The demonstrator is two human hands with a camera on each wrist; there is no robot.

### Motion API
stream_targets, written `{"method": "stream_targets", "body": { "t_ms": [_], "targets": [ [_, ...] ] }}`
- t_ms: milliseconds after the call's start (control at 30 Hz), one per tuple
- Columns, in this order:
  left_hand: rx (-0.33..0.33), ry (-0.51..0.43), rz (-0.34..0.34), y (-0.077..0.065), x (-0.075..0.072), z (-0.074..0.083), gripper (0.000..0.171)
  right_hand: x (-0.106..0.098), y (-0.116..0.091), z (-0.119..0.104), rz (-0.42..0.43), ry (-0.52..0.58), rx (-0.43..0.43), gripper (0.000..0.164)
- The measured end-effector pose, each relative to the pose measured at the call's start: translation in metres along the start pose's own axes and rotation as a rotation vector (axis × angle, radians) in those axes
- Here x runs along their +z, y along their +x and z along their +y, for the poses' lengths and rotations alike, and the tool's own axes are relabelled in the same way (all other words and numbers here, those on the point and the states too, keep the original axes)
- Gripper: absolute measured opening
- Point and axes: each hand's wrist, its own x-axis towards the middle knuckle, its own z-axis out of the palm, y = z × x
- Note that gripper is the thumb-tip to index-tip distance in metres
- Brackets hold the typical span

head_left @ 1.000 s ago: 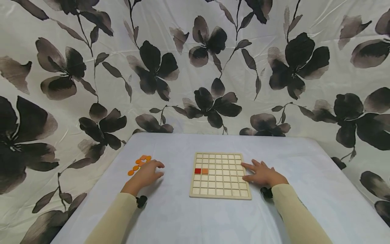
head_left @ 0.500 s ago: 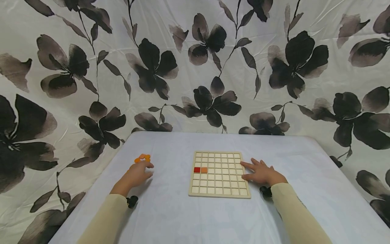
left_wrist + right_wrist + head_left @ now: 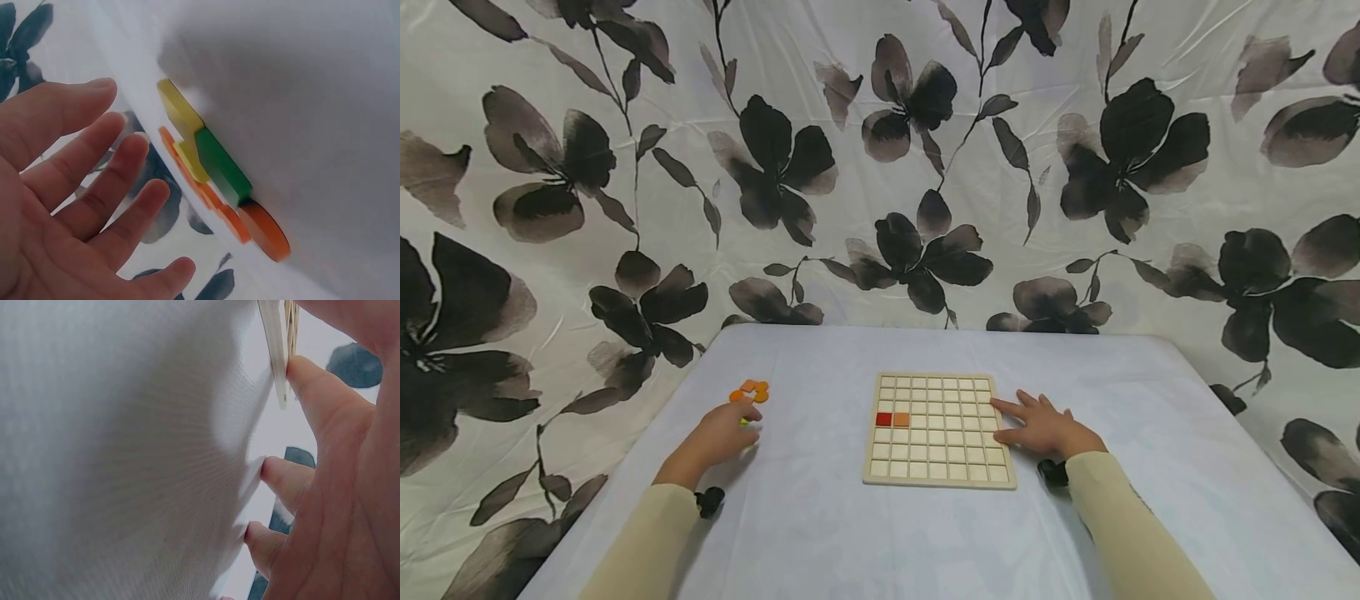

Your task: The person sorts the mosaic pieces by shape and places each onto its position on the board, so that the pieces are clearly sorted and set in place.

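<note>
My left hand (image 3: 718, 433) hovers over a cluster of small flat game pieces at the table's left, its fingers apart and holding nothing. In the left wrist view, a yellow piece (image 3: 181, 112), a green piece (image 3: 222, 169) and an orange disc (image 3: 267, 230) lie in a row beyond the fingertips. More orange pieces (image 3: 762, 387) show past that hand in the head view; the hand covers part of the cluster. With spread fingers, my right hand (image 3: 1048, 425) touches the right edge of a pale gridded board (image 3: 940, 446). A red tile (image 3: 883, 419) and an orange tile (image 3: 902, 419) sit side by side in its leftmost cells.
Both hands work over a table under a white cloth (image 3: 820, 533). Behind it hangs a floral curtain (image 3: 850, 192). A dark wrist camera (image 3: 710, 502) is strapped at the left wrist, and another camera (image 3: 1054, 473) at the right.
My left hand has drawn left and slightly nearer, uncovering a bit of yellow beside its fingers. The right hand stays at the board's edge, and the tiles on the board are unchanged.
</note>
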Motion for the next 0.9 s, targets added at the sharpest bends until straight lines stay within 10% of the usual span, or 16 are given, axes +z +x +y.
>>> {"method": "stream_targets", "body": {
  "t_ms": [900],
  "targets": [
    [-0.075,0.026,-0.019,-0.002,0.005,-0.015,0.029,0.001,0.002,0.002,0.001,-0.021,0.006,0.078]
  ]
}}
